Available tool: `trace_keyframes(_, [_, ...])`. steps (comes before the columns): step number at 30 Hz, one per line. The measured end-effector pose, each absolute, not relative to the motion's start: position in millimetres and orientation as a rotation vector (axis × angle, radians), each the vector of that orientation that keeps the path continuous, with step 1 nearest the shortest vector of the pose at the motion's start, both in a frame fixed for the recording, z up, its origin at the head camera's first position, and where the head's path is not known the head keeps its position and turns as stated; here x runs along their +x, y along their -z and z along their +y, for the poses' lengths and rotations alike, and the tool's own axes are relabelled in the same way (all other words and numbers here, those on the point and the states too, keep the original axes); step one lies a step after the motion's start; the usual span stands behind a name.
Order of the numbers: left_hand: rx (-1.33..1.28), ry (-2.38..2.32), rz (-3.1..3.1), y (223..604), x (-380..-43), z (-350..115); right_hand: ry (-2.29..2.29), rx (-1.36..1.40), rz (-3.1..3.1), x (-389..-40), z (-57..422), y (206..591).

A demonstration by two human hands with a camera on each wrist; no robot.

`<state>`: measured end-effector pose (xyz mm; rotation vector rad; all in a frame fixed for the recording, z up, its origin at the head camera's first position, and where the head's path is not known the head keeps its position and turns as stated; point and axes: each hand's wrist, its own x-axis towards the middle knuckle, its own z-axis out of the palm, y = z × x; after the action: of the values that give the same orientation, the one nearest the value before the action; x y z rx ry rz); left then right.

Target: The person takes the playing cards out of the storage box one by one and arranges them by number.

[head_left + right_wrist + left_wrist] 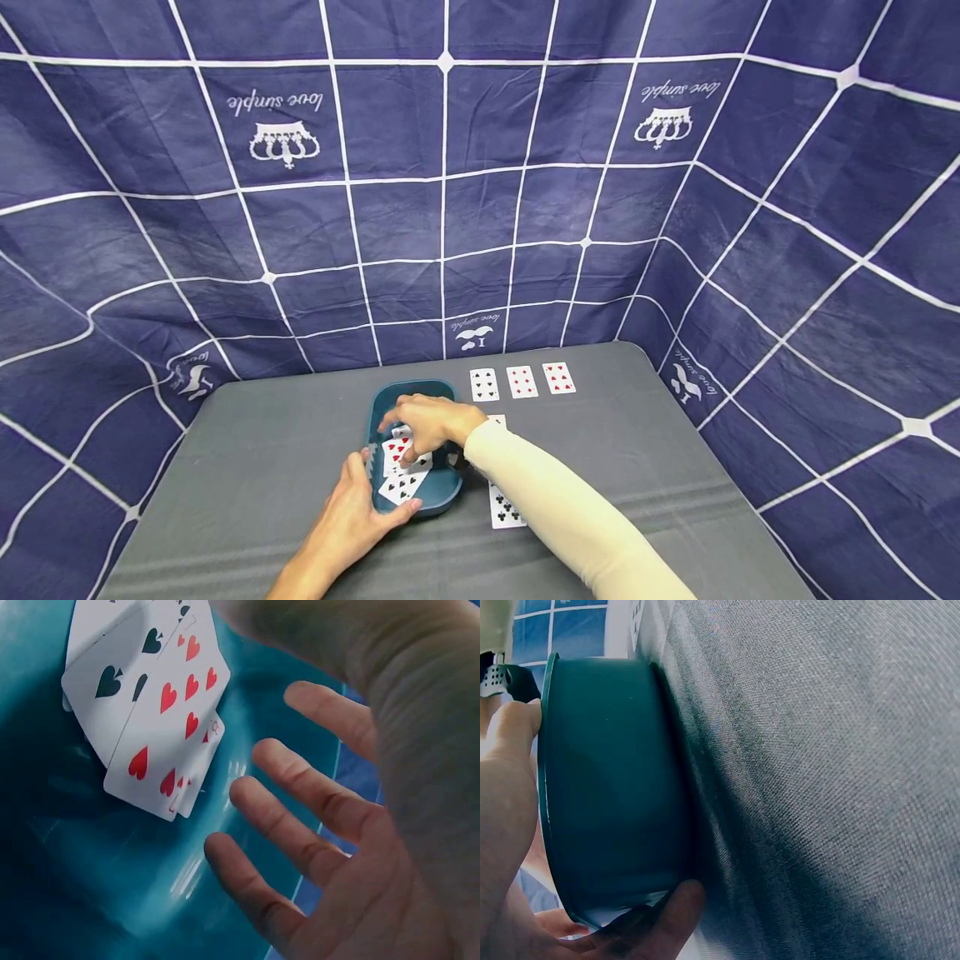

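Note:
A teal plastic basin (442, 500) stands on the grey table, with several playing cards (401, 487) lying loosely overlapped in it. My left hand (352, 504) grips the basin at its near left side, and the left wrist view shows fingers (676, 915) low against its wall. Reaching into the basin, my right hand (427, 425) hovers over the cards. In the right wrist view its fingers (300, 776) are spread beside a seven of hearts (161, 742) and hold nothing; its thumb is hidden there. A spade card (112, 682) lies partly under that heart card.
Beyond the basin to the right, a spade card (484, 385), a diamond card (522, 382) and a heart card (558, 378) lie face up in a row. A club card (506, 508) shows partly beneath the right sleeve (562, 508). Blue checked cloth (480, 208) hangs behind the table.

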<state>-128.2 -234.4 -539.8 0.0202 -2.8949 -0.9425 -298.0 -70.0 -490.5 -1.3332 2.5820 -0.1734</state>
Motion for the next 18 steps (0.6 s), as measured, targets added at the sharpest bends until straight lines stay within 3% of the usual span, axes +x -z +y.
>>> trace_keyframes(18, [0.028, 0.958, -2.892, 541.9, -127.6, -233.7, -0.015, -1.258, 2.641, -296.5, -79.2, 507.6])
